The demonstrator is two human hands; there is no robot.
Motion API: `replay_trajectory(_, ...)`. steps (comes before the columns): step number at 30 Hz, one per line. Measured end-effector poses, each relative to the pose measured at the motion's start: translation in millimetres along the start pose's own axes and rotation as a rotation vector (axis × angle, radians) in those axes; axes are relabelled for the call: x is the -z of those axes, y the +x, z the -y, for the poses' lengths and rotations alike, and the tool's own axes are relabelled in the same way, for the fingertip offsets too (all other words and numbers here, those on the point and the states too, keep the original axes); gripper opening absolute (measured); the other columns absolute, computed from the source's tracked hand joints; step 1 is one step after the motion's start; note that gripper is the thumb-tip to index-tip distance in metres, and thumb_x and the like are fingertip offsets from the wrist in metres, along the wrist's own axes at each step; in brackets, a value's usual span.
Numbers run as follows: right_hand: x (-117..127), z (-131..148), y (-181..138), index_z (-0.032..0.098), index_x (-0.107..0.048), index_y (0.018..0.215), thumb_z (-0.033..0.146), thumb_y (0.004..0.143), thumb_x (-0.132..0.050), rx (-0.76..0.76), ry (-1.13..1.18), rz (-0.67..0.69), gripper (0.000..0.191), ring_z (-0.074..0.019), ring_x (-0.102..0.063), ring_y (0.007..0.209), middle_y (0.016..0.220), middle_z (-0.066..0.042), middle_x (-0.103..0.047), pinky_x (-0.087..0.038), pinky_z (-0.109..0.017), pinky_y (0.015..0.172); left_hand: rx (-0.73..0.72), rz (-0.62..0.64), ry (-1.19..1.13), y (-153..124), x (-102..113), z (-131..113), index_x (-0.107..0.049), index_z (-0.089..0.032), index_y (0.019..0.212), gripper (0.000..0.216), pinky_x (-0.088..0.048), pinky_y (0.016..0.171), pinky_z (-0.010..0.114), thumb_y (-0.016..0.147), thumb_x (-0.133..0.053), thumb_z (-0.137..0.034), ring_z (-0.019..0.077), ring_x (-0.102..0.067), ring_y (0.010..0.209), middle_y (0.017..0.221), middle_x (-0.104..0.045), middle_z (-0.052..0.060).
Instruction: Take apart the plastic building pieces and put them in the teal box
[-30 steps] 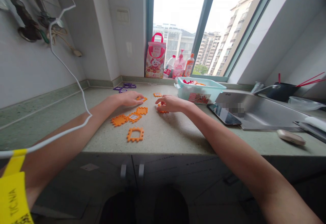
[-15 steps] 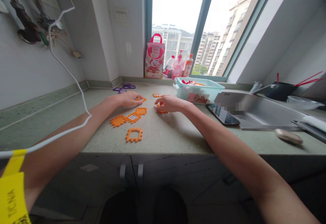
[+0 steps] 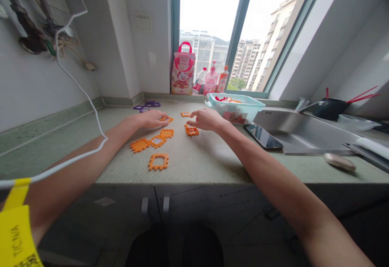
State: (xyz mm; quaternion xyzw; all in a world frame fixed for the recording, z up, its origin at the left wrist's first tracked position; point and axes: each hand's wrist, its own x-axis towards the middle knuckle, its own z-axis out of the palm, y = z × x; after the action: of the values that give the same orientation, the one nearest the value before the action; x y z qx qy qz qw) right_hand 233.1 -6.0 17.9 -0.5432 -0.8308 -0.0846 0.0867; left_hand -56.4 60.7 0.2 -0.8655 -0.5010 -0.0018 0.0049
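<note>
My left hand (image 3: 151, 119) lies low over the counter, fingers stretched out at an orange interlocking puzzle tile (image 3: 166, 119) that they partly cover. My right hand (image 3: 206, 119) is open just above the counter, thumb and fingers apart with nothing seen between them. Close to its fingertips lie an orange tile with a printed white face (image 3: 185, 114) and an orange notched frame (image 3: 191, 131). Nearer me, a plain orange tile (image 3: 139, 145), a printed orange tile (image 3: 157, 141) and another orange tile (image 3: 167, 133) form a touching row. An orange square frame (image 3: 158, 161) lies closest to the front edge.
Purple notched pieces (image 3: 148, 105) lie at the back left. A pale green tub (image 3: 249, 107) with red and orange pieces stands right of my hands. Beyond it are a phone (image 3: 263, 135), a steel sink (image 3: 304, 141) and a beige oval object (image 3: 339, 162). A white cable (image 3: 94, 101) hangs at left.
My right hand has lifted off the orange frame and shifted slightly right and back, uncovering it. My left hand stays at its tile. The view has shifted slightly.
</note>
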Motion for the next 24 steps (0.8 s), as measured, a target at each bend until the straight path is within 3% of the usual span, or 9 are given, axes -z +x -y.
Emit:
replay_trajectory(4,2.0,2.2,-2.8,0.025,-0.075,0.135,0.082,0.092,-0.055,-0.038,0.028,0.091,0.074,-0.0338,-0.072,0.118,0.125,-0.014,-0.078,-0.054,-0.038,0.092,-0.003,0.000,-0.002,0.1,0.1,0.9,-0.064,-0.028,0.149,0.075,-0.042,0.117,0.033,0.091,-0.047,-0.072,0.0300,-0.060,0.138,0.155,-0.062,0.007)
replay_trajectory(8,0.4,7.6,-3.4,0.027,-0.073,0.136,0.084,0.089,-0.057,-0.004,0.046,0.152,0.076,-0.0337,-0.072,0.118,0.124,-0.013,-0.079,-0.054,-0.038,0.091,-0.006,0.006,-0.007,0.0,0.6,1.5,-0.063,-0.028,0.150,0.074,-0.042,0.117,0.034,0.092,-0.047,-0.071,0.0295,-0.059,0.139,0.156,-0.061,0.008)
replay_trajectory(16,-4.5,3.2,-0.9,0.032,-0.078,0.128,0.054,0.090,-0.073,0.117,0.039,0.140,0.044,-0.0262,-0.075,0.105,0.112,-0.006,-0.082,-0.053,-0.029,0.083,0.006,0.011,-0.015,0.3,0.0,1.2,-0.062,-0.029,0.151,0.073,-0.041,0.118,0.033,0.093,-0.048,-0.069,0.0288,-0.058,0.139,0.156,-0.061,0.006)
replay_trajectory(24,-7.3,5.7,1.2,0.031,-0.079,0.124,0.043,0.086,-0.076,0.232,0.083,0.104,0.040,-0.0236,-0.074,0.098,0.105,-0.004,-0.081,-0.050,-0.028,0.083,-0.001,0.014,0.005,2.2,-1.1,3.0,-0.062,-0.029,0.151,0.073,-0.043,0.116,0.032,0.093,-0.047,-0.071,0.0287,-0.060,0.138,0.155,-0.062,0.008)
